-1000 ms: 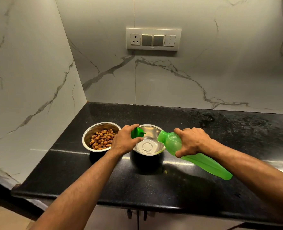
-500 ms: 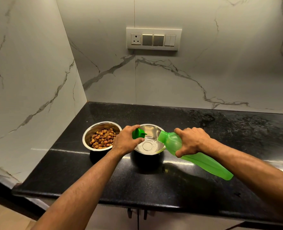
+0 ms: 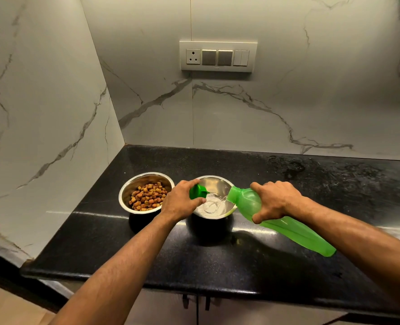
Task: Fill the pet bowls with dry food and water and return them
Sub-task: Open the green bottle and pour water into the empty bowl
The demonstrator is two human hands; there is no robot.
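Two steel pet bowls stand side by side on the black counter (image 3: 252,261). The left bowl (image 3: 126,194) holds brown dry food (image 3: 147,197). The right bowl (image 3: 214,182) has clear water (image 3: 211,206) pooling in its bottom. My right hand (image 3: 272,200) grips a green plastic bottle (image 3: 285,225) near its neck, tilted with its mouth over the right bowl's rim, and water runs out of it. My left hand (image 3: 181,202) rests at the right bowl's left rim and holds the green bottle cap (image 3: 197,191).
Marble walls close off the counter's back and left side. A switch plate with a socket (image 3: 218,56) sits on the back wall. A wet patch (image 3: 292,166) lies on the counter behind my right hand. Cabinet door handles (image 3: 196,303) show below the counter's front edge.
The bottle has tipped a little further and water has started running into the right bowl, which was dry a second ago. Both hands have stayed in place.
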